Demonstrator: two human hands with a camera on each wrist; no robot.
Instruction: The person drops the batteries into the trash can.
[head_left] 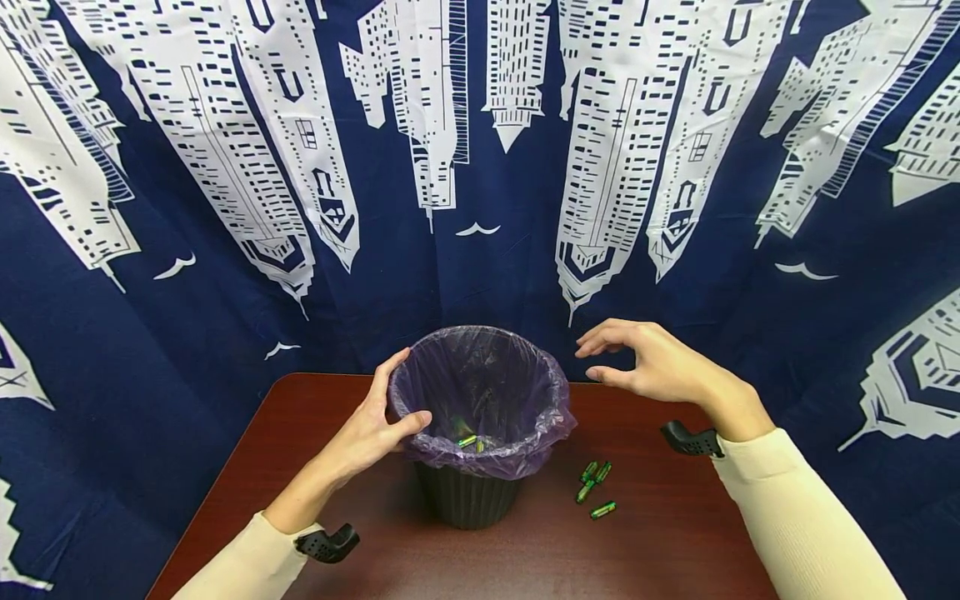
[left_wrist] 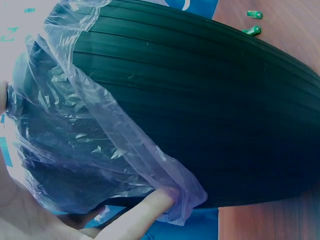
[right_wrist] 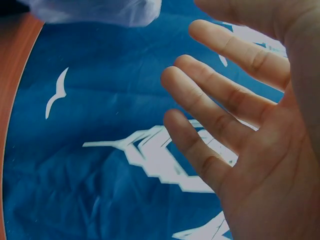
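Observation:
A dark ribbed trash can [head_left: 468, 500], lined with a translucent purple trash bag [head_left: 553, 421], stands upright on the table. My left hand [head_left: 378, 429] grips its left rim, with the thumb over the near edge; in the left wrist view a finger [left_wrist: 155, 205] presses the bag's folded edge. Inside the can lie green-and-yellow batteries [head_left: 467, 441]. To the right of the can, several similar batteries [head_left: 603, 509] are on the table. Raised above the table's right side, my right hand [head_left: 648, 362] holds nothing, its fingers [right_wrist: 215, 115] spread and relaxed in the right wrist view.
The reddish-brown wooden table [head_left: 637, 567] reaches back to a navy curtain [head_left: 450, 275] printed with white upside-down buildings. A black wrist mount [head_left: 327, 543] sits on the left arm, and another black mount [head_left: 690, 439] on the right.

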